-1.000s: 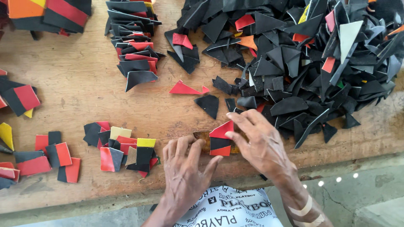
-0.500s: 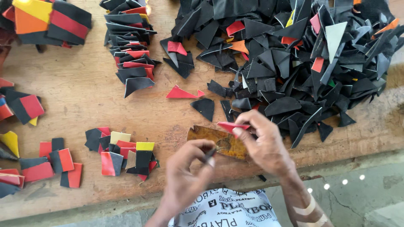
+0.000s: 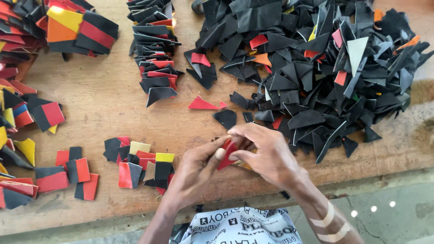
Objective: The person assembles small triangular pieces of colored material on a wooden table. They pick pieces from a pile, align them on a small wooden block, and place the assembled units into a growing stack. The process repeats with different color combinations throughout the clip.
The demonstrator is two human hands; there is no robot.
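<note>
Both hands meet over the near edge of the wooden table (image 3: 113, 113), just in front of the big heap of black scraps (image 3: 316, 68), and between them they hold a small red scrap (image 3: 227, 159). The left hand (image 3: 196, 174) comes up from below, its thumb and forefinger pinched on the lower left side of the red scrap, the other fingers curled loosely under. The right hand (image 3: 266, 156) arches over from the heap side, its fingertips closed narrowly on the top of the same piece, so most of the scrap is hidden and only a red sliver shows. A bit of brownish-yellow material peeks out beneath the right hand; what it is cannot be told. Between the hands and the heap lie a loose black scrap (image 3: 225, 119) and a red triangular scrap (image 3: 204, 104), both flat on the wood and apart from the fingers. Left of the hands, away from the heap, sits a small cluster of red, black and yellow pieces (image 3: 140, 165), near the left wrist but not touching it.
</note>
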